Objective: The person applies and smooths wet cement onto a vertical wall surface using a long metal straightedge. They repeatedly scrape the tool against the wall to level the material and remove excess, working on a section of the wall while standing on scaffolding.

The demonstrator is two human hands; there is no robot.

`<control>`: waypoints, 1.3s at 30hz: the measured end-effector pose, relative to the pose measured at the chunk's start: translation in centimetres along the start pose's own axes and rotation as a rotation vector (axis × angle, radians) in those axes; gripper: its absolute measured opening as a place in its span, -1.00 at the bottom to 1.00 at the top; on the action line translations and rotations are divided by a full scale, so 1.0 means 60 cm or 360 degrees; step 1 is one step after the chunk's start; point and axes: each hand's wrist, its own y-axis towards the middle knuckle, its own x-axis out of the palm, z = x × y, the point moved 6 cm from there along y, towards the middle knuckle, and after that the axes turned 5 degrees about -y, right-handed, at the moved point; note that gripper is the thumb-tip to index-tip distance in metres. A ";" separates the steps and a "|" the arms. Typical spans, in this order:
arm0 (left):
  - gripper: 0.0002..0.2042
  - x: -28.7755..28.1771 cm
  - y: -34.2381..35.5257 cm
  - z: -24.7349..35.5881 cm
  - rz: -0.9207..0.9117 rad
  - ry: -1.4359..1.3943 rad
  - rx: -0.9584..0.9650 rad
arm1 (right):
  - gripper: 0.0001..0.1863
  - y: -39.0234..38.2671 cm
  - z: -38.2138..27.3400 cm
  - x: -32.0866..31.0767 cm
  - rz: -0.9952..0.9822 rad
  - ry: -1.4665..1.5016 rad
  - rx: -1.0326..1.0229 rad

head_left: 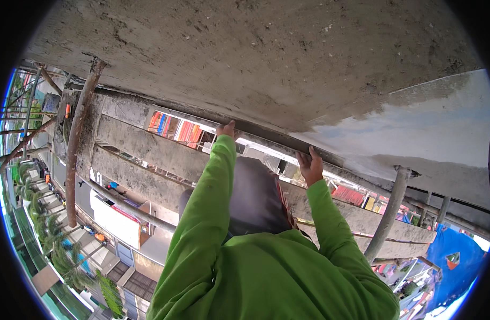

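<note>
Both my arms, in green sleeves, reach up to a long, narrow grey bar [266, 140], which looks like a straightedge. It runs slantwise along the lower edge of a grey plastered wall surface [245, 58]. My left hand [226, 129] is closed over the bar left of centre. Farther right, my right hand [310, 166] has its fingers bent over the same bar. Part of each grip is hidden behind the bar and the hands themselves. The plaster is rough and brown-grey, with a paler, smoother patch [405, 128] at the right.
Worn scaffold planks [149, 144] with gaps between them lie below my hands. A rusty pole [79, 144] stands at the left, another pole [389, 213] at the right. Far below are a street, palms [66, 261] and roofs. A blue tarp [458, 261] hangs at lower right.
</note>
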 end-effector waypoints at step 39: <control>-0.51 0.019 0.019 0.024 0.0239 0.0182 0.0051 | -0.75 0.024 -0.045 0.034 -0.0297 -0.0994 -0.0819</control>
